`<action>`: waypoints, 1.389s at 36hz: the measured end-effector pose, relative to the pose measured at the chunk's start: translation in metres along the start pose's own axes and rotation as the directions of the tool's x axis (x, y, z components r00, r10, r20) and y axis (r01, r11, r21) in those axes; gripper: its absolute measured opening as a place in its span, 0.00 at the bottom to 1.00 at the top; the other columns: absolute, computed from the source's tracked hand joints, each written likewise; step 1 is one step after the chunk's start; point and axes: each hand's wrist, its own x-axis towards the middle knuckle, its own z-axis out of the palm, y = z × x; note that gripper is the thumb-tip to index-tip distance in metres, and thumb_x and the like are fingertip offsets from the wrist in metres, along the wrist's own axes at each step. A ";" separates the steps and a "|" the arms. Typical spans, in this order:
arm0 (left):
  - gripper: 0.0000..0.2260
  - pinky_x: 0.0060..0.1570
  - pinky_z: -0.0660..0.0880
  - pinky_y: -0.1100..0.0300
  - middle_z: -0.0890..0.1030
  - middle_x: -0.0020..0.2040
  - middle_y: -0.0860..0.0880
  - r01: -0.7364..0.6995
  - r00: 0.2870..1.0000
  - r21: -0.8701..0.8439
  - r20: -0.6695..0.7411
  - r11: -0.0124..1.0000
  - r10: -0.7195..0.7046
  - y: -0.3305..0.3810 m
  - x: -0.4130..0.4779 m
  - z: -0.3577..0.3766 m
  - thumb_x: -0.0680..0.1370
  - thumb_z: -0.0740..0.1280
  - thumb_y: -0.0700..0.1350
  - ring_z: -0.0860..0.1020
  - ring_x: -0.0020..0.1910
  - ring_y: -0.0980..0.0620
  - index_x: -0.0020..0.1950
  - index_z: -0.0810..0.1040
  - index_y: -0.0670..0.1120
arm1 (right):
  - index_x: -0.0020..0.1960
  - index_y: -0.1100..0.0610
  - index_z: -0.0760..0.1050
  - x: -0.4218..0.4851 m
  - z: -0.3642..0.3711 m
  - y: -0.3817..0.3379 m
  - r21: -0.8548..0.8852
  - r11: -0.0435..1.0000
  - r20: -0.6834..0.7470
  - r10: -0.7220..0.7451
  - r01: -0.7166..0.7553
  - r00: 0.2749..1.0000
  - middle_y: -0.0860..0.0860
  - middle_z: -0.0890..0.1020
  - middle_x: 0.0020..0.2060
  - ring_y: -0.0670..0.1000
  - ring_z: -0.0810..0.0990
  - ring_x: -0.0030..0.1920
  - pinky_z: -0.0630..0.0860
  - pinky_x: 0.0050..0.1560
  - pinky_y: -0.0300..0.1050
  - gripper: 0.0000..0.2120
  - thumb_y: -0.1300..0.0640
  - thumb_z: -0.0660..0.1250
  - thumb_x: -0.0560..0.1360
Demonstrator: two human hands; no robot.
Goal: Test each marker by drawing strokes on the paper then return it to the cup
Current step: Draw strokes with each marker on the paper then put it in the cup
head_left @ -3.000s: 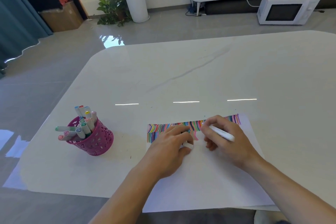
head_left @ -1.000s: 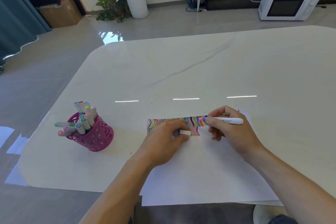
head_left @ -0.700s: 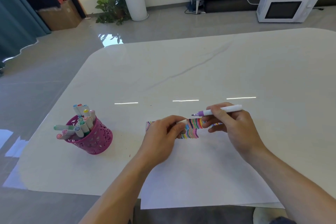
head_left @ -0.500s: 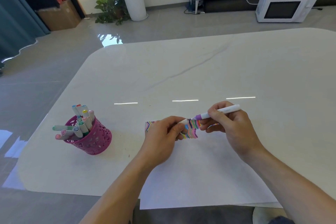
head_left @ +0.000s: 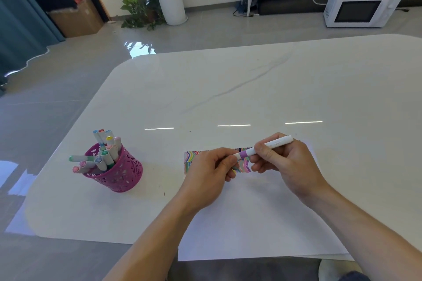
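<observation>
Bright strokes (head_left: 193, 158) fill the top edge of the big white paper sheet (head_left: 251, 223), so lots of testing looks done. The right hand (head_left: 285, 162) grips a white marker with a purple band (head_left: 269, 144) just above the paper. The left hand (head_left: 209, 173) pinches its tip end, maybe capping it. It must yet go into the pink holey cup (head_left: 121, 173). The marker's tiny print is too small to read.

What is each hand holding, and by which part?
The right hand grips a white marker mid-barrel, just behind its purple band. The left hand pinches what looks like its cap at the tip end.
</observation>
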 end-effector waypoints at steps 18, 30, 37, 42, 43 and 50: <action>0.10 0.36 0.75 0.65 0.80 0.32 0.50 -0.026 0.997 0.000 -0.073 1.000 0.026 0.002 -0.004 0.008 0.82 0.65 0.40 0.76 0.30 0.60 0.46 0.84 0.47 | 0.49 0.68 0.79 -0.002 -0.003 -0.001 0.120 0.992 0.019 0.043 -0.045 0.999 0.64 0.86 0.39 0.58 0.86 0.36 0.83 0.39 0.45 0.18 0.52 0.74 0.72; 0.08 0.37 0.75 0.67 0.80 0.32 0.55 0.008 0.999 -0.014 -0.046 1.000 -0.008 0.005 -0.004 0.006 0.82 0.66 0.42 0.78 0.31 0.60 0.48 0.85 0.48 | 0.49 0.67 0.79 -0.002 -0.003 -0.004 0.128 0.990 0.037 0.059 -0.063 0.998 0.64 0.86 0.40 0.58 0.86 0.37 0.83 0.40 0.44 0.16 0.53 0.73 0.73; 0.05 0.38 0.76 0.63 0.83 0.35 0.52 -0.026 0.997 -0.210 -0.082 0.977 0.009 0.012 0.000 -0.010 0.79 0.71 0.41 0.78 0.34 0.56 0.47 0.86 0.48 | 0.50 0.65 0.82 0.002 -0.005 -0.012 0.137 0.986 0.080 0.088 -0.099 0.993 0.61 0.85 0.39 0.58 0.85 0.37 0.82 0.39 0.43 0.16 0.53 0.76 0.70; 0.04 0.42 0.77 0.62 0.81 0.38 0.52 -0.026 0.990 -0.390 -0.138 0.920 -0.031 0.013 0.002 -0.023 0.77 0.73 0.42 0.79 0.38 0.54 0.48 0.86 0.51 | 0.49 0.63 0.82 0.002 -0.014 -0.004 0.030 0.986 0.036 0.162 -0.163 0.986 0.60 0.86 0.37 0.56 0.84 0.34 0.81 0.38 0.45 0.10 0.56 0.75 0.75; 0.04 0.43 0.78 0.63 0.82 0.39 0.52 -0.035 0.988 -0.411 -0.152 0.911 -0.031 0.013 0.002 -0.026 0.77 0.73 0.43 0.79 0.39 0.54 0.48 0.86 0.51 | 0.50 0.63 0.81 0.003 -0.016 -0.002 0.009 0.985 0.026 0.174 -0.174 0.984 0.60 0.86 0.37 0.56 0.84 0.34 0.81 0.37 0.45 0.10 0.56 0.74 0.77; 0.03 0.48 0.81 0.60 0.85 0.47 0.49 -0.099 0.934 -0.390 -0.353 0.916 -0.049 0.011 0.003 -0.042 0.77 0.73 0.45 0.84 0.47 0.52 0.49 0.86 0.53 | 0.51 0.63 0.80 0.009 -0.018 0.008 -0.085 0.971 -0.064 0.220 -0.225 0.973 0.57 0.86 0.35 0.53 0.84 0.33 0.80 0.37 0.44 0.06 0.60 0.72 0.79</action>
